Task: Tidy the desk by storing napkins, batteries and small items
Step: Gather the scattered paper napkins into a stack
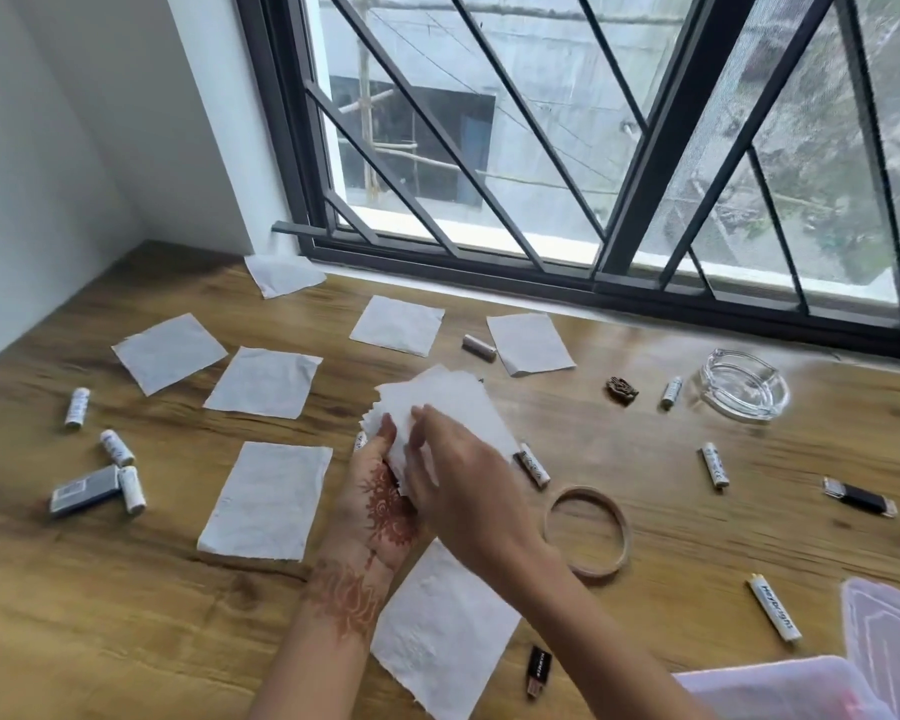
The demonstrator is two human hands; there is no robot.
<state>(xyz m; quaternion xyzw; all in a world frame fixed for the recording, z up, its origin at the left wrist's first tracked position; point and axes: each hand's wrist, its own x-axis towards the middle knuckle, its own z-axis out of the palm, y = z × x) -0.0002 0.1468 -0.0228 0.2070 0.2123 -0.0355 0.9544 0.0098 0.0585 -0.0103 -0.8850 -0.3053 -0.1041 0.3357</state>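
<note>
My left hand (380, 517), palm up with henna on it, holds a stack of white napkins (453, 407) over the middle of the wooden desk (126, 615). My right hand (463, 480) lies on top of the stack with its fingers pressing the napkins. Several single napkins lie spread flat on the desk, among them one at the left (268, 498), one below my arms (442, 636) and one at the far side (397, 324). White batteries lie scattered, such as one at the left (77, 406), one at the right (714, 465) and a long one (774, 607).
A glass ashtray (743, 384) stands at the right near the window. A tape ring (588, 532), two USB sticks (859, 497) (538, 670), a grey lighter (85, 491) and a small brown carved piece (620, 391) lie about. A translucent plastic box with lid (884, 631) sits at bottom right.
</note>
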